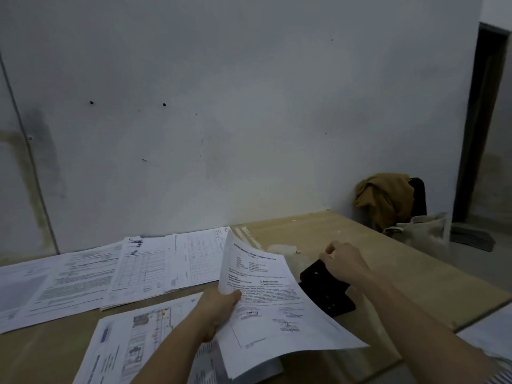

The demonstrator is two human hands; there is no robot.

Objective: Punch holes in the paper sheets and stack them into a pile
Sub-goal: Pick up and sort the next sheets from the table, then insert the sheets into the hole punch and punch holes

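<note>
1. The left hand (219, 309) grasps a sheaf of printed sheets (274, 314) by its left edge, with the thumb (232, 296) pressed on the top page and the other fingers hidden beneath.
2. The sheaf is lifted off the table (374, 250) and bowed. Its far corner rises towards the wall, and its near right corner hangs out over the near table edge.
3. The right hand (343, 261) sits at the far end of the black hole punch (327, 297) with its fingers (329, 250) curled downwards. It's hard to say whether they grip the punch or only hover at it, as the hand covers the contact.
4. The held sheaf overlaps the punch's left side and the right forearm crosses its right side, so only the middle of the punch shows.
5. The print on the pages is too blurred to read.
6. The punch lies on the table just right of the held sheaf, between the two hands.
7. A row of overlapping sheets (110, 275) lies flat along the far left of the table.
8. A nearer pile (133, 342) lies under the left forearm and is cut off at the bottom.
9. Another sheet (487, 336) is cut off at the right edge.
10. At the table's far right stand a pale bag (424, 231) and a mustard cloth (385, 198) draped over something dark.
</note>
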